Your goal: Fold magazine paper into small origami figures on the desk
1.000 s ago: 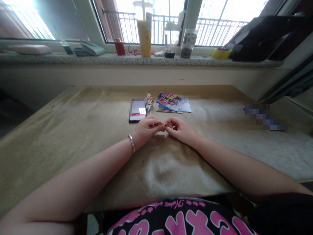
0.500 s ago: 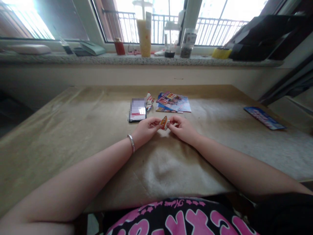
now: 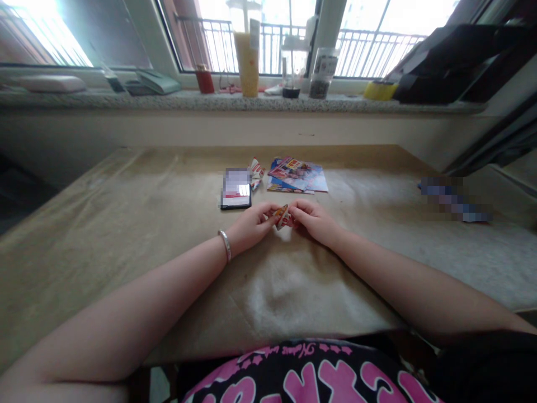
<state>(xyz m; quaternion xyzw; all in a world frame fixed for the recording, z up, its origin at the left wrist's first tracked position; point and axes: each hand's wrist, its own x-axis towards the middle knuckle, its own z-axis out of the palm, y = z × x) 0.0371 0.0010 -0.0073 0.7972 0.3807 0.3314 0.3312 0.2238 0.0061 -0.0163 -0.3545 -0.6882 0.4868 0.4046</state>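
Observation:
Between my two hands, just above the table, is a small folded piece of printed paper (image 3: 283,218) in orange, white and red. My left hand (image 3: 255,222) pinches its left side, thumb against fingers. On the right side, my right hand (image 3: 311,221) closes its fingertips on the paper's edge, covering part of it. Beyond my left hand lies a dark-framed phone or small tablet (image 3: 237,196), its screen lit and partly blurred. A second folded printed paper (image 3: 257,169), white and red, leans close to it. Flat colourful printed sheets (image 3: 300,176) lie overlapped beyond my right hand.
A gold-brown cover lies over the table (image 3: 168,190). Far right is a blurred blue flat item (image 3: 455,200). On the stone windowsill (image 3: 180,102) stand a tall yellow drink cup (image 3: 247,64), clear cups, a red container (image 3: 204,79) and a yellow roll (image 3: 380,90).
The folded paper has turned and tilted in my fingers, so more of its white and red print shows. My right fingertips have drawn closer around its edge. The things on the table stay put.

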